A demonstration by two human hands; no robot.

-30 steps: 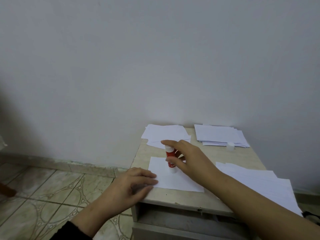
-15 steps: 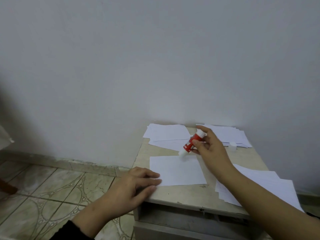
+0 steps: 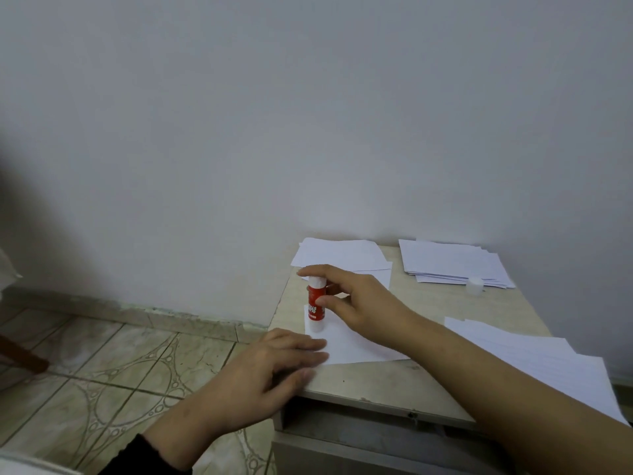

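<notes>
Pale grey wall (image 3: pixel 308 132) and patterned floor tiles (image 3: pixel 102 365) surround a small beige bench (image 3: pixel 428 303) set against that wall. Three paper piles lie on it: the back-left pile (image 3: pixel 342 255), the back-right pile (image 3: pixel 452 262) and the right-edge pile (image 3: pixel 534 358). One single sheet (image 3: pixel 352 344) lies at the front, and the left hand (image 3: pixel 274 368) presses its near corner with flat fingers. The right hand (image 3: pixel 363 303) pinches the one red glue stick (image 3: pixel 315 308) upright, tip down on the sheet's far left corner. One white cap (image 3: pixel 474 285) sits beside the back-right pile.

Plain home room: patterned floor tiles (image 3: pixel 113 365), bare white wall (image 3: pixel 308 114), small paper-strewn table (image 3: pixel 445 298).
</notes>
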